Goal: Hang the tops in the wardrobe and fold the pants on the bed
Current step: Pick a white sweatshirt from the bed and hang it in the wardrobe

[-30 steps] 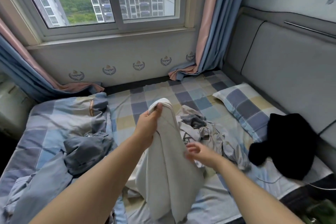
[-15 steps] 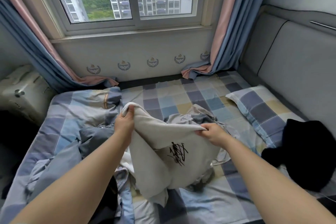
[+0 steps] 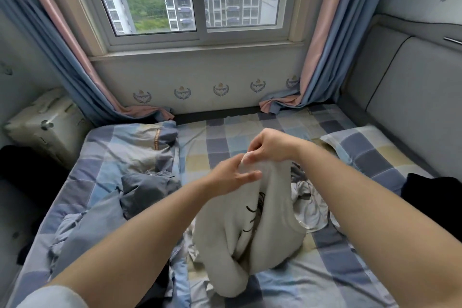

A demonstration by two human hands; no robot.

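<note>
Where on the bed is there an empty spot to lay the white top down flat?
Bare checked sheet lies toward the window wall, between the rumpled duvet and the pillow. It is crowded nearer: the white top, pinched by the right hand with the left hand touching it, hangs over a heap of pale clothes, with grey clothes beside.

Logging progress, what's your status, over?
Right hand pinching white top at its upper edge. Left hand open against it. Top hanging over bed, unhung. Nothing blocking.
</note>
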